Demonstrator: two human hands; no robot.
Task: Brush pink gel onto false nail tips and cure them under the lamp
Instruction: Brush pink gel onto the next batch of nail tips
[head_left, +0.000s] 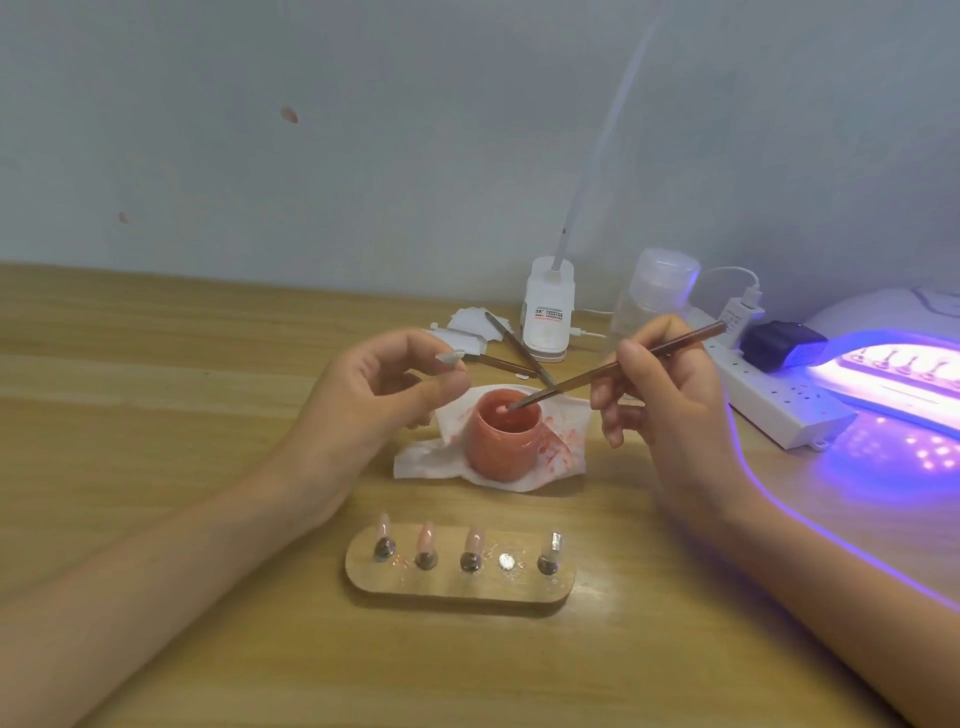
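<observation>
A: Entry one, middle of the table (156, 364)?
B: Gel pot (503, 435), on a tissue (563, 457); brush (613, 366) tip in the pot.
A: Before it?
B: Stand (460, 590), nail tips (426, 540) upright on it.
A: Behind?
B: Two spare brushes (511, 345), then a clip base (548, 312) by the wall.
A: Right?
B: Power strip (779, 410); curing lamp (883, 312) beyond it, a second stand (909, 371) inside.

table (156, 395): matt wood | jar (498, 441): glossy, maybe ceramic | tissue (431, 460): paper | stand (457, 587): wood
</observation>
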